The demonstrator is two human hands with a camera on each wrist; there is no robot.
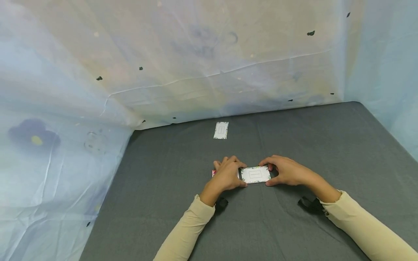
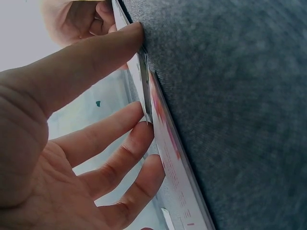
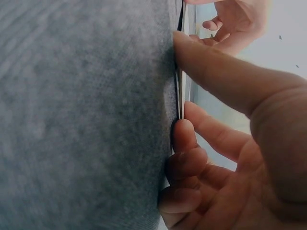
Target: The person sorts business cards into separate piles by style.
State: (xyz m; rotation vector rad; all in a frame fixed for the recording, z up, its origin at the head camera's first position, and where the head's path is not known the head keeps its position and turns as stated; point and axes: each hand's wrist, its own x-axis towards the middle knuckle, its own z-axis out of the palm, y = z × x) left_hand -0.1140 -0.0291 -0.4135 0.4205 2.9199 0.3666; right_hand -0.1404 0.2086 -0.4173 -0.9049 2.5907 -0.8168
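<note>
A white card (image 1: 255, 174) with a leafy printed border and a small framed box in its middle lies lengthwise between both hands, close over the grey cloth. My left hand (image 1: 226, 174) pinches its left end, thumb at the near edge and index finger at the far edge. At the right end, my right hand (image 1: 287, 171) holds it by the corners between thumb and fingers. Beneath the left palm lies a flat white piece with red and pink print (image 2: 168, 143), mostly hidden in the head view. A dark strip shows between it and the card.
Farther back on the grey cloth (image 1: 176, 163) lies another white card (image 1: 221, 130) with the same leafy border, set upright to my view. A pale patterned curtain (image 1: 212, 65) hangs along the back and both sides of the table. Dark straps hang under both wrists.
</note>
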